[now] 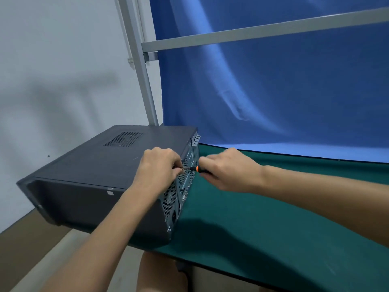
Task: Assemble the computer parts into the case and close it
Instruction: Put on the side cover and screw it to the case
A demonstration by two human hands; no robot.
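Observation:
A dark grey computer case point(101, 165) lies on its side at the left end of the green table point(263, 228), its side panel on top with a mesh vent point(124, 139). Its perforated rear panel point(179, 192) faces right. My right hand point(227, 169) grips a screwdriver point(194, 168) with an orange and black handle, its shaft pointing left at the upper rear edge of the case. My left hand point(160, 167) rests on the case's top edge, its fingertips pinched around the screwdriver tip. Any screw there is hidden by the fingers.
The case overhangs the table's left edge above the floor point(25, 249). A blue cloth backdrop point(273, 91) hangs behind the table on a grey metal frame point(143, 81). A white wall point(52, 70) stands to the left. My knee point(160, 272) shows below the table's front edge.

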